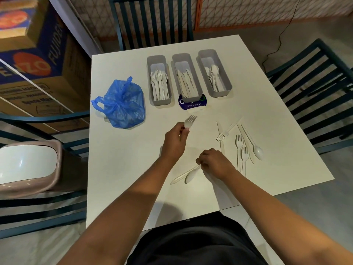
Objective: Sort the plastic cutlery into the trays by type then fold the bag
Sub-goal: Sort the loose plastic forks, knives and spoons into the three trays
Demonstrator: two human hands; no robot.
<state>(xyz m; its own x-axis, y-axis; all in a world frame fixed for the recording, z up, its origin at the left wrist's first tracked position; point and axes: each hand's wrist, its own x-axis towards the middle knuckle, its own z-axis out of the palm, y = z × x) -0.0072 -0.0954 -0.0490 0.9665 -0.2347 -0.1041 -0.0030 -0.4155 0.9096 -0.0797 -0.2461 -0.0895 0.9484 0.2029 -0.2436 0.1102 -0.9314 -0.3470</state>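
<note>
My left hand [174, 141] pinches a white plastic fork [189, 121], tines pointing away, above the white table [124, 150]. Nearer me, my right hand [214, 162] grips the handles of a spoon [190, 176] and a knife [178, 178] whose ends rest on the table. Three grey trays stand at the far side: the left tray [160, 101] holds forks, the middle tray [188, 56] holds knives, the right tray [228, 83] holds spoons. Loose forks [241, 150], a spoon [257, 150] and a further fork [223, 134] lie to the right. A crumpled blue bag [123, 104] sits at the left.
A round blue sticker [193, 106] shows under the middle tray. Dark slatted chairs stand at the far side [152, 20], right [315, 88] and left. A pink-rimmed bin [28, 165] and stacked cardboard boxes [38, 60] are on the left.
</note>
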